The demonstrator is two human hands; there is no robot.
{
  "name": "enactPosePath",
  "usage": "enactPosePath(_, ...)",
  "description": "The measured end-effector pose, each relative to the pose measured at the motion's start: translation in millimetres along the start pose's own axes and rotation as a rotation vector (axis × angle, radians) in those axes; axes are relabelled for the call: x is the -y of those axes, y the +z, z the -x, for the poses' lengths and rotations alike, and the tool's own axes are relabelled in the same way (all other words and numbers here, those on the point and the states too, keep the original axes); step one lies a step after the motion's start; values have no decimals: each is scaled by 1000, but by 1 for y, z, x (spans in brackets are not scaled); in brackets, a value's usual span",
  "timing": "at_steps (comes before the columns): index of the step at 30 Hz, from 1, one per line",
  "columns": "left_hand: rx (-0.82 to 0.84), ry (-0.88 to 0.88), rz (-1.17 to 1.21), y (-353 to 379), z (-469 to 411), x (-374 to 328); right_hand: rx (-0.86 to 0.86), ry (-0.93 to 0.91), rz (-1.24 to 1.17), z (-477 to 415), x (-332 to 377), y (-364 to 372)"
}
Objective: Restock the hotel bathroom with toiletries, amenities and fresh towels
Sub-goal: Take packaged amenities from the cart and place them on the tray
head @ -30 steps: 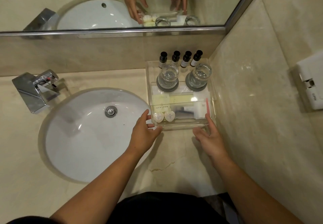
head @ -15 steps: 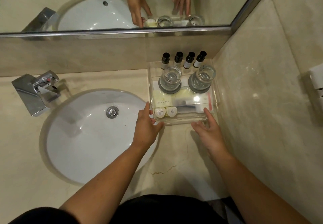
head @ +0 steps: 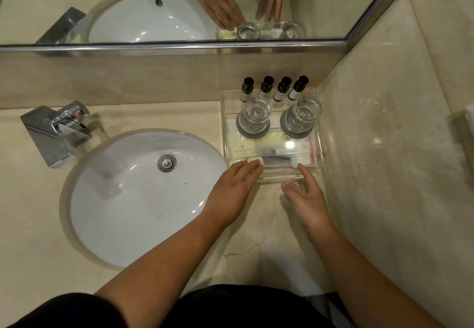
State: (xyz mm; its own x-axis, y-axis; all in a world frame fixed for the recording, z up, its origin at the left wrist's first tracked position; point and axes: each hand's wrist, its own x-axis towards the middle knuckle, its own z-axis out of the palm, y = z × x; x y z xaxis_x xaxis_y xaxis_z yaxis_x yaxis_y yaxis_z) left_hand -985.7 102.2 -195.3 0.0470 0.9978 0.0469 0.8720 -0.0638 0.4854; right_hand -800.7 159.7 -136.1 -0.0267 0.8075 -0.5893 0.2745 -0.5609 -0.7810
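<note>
My left hand (head: pixel 234 189) lies flat on a small white round packet (head: pixel 258 160) in the clear acrylic tray (head: pixel 277 177); my right hand (head: pixel 307 199) is open, empty.

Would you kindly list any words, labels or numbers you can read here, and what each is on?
Nothing can be read for certain.
On the yellow packet: a logo above tiny characters, too small to read.
On the small bottles: pale labels, print too blurred.
</note>
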Motion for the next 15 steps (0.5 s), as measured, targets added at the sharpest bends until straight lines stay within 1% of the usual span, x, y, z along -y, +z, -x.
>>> enactPosePath(5, 10, -28, 26, -4, -2, -2, 37, 3, -23, 5, 0, 10)
enactPosePath(10, 22, -23, 53, 0, -1, 4, 40, 12, -48, 4, 2, 14)
enactPosePath(12, -2, -20, 69, -1, -1, 6, 44, 12, -45, 2, 2, 13)
enactPosePath(15, -95, -60, 33, -6, -2, 11, 53, 10, -48, -2, 4, 13)
